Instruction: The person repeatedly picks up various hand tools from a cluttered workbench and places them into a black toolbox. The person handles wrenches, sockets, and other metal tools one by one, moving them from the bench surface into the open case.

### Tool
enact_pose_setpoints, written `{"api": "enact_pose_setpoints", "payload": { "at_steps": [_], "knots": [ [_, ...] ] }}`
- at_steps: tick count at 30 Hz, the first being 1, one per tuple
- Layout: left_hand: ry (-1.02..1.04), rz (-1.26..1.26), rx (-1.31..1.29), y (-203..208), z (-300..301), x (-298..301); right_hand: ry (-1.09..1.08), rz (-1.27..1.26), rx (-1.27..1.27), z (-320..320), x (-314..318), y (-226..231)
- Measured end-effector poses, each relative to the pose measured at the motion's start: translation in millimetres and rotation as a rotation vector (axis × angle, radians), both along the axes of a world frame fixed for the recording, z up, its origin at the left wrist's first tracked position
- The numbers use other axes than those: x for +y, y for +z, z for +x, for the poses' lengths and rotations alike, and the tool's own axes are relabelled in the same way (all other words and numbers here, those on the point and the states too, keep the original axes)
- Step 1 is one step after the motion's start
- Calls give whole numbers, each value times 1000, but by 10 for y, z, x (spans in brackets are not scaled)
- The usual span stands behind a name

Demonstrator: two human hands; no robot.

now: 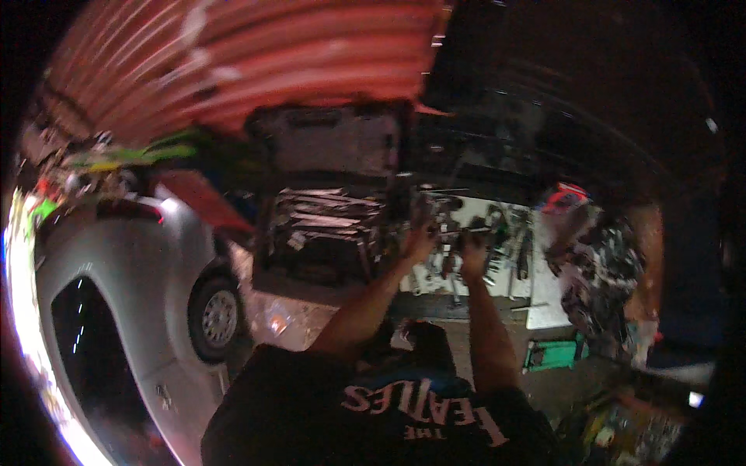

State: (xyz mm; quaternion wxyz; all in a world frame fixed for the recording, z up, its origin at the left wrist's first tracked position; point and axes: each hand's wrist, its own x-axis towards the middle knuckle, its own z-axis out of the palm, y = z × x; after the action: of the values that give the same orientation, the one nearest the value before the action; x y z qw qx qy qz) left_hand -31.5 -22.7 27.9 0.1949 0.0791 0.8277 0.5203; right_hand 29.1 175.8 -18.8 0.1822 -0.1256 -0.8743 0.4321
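Both of my arms reach forward over a pale work surface (423, 281) strewn with metal hand tools (522, 252). My left hand (420, 242) is over the tools near the surface's left end, beside an opened black tool case (311, 268). Its fingers are blurred and dark. A short way to the right, my right hand (472, 255) looks closed, with a short, bright metal bar (479, 229) at its fingertips. The dim light hides what that bar belongs to. Several long, shiny tools (330, 221) lie in rows inside the case.
A silver car (148, 256) stands at the left, its wheel (218, 317) near the case. Dark crumpled plastic (602, 272) is heaped on the right, by a red package (566, 198). A green box (552, 354) is below. Red corrugated sheeting (256, 54) rises behind.
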Motion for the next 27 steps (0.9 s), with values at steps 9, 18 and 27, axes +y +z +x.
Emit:
{"api": "enact_pose_setpoints", "payload": {
  "at_steps": [9,18,27],
  "knots": [
    [379,-47,74,-11,317,-741,287,-41,-174,168,-593,857],
    [564,365,-148,193,614,-1225,523,219,-21,136,-753,320],
    [805,510,-329,210,507,-2318,593,-54,-487,-105,-1730,165]
  ]
}}
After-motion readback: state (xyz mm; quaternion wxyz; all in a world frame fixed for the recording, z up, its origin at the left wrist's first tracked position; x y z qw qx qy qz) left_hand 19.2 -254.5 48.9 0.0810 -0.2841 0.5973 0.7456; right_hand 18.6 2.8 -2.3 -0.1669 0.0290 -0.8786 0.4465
